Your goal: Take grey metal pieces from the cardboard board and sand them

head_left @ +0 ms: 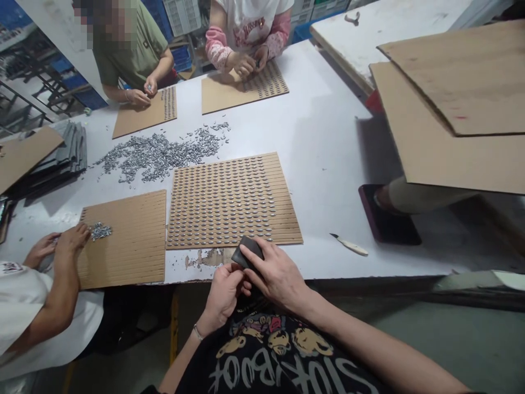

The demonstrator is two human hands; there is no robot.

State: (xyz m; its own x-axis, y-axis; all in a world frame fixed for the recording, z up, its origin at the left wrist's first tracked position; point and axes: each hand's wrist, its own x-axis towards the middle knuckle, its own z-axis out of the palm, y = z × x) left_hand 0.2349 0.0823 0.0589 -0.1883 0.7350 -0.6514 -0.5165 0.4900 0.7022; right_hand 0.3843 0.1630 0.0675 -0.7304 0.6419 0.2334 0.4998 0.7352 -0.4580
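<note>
My right hand [283,273] grips a dark grey block [247,251], perhaps a sanding block, above the table's near edge. Close under it, my left hand [225,293] is closed in a pinch. What its fingertips hold, if anything, is hidden. Just beyond my hands lies a cardboard sheet [287,219] with grooves across it. Rows of small silver metal pieces [217,200], pointed at both ends, are set along most of it. The grooves toward its right edge hold no pieces.
A heap of loose metal pieces [159,156] lies beyond the sheet. Co-workers work at other cardboard sheets [135,235] to the left and across the table. A small knife [349,244] lies at right, near stacked cardboard [443,109] and a dark red-edged pad [385,219].
</note>
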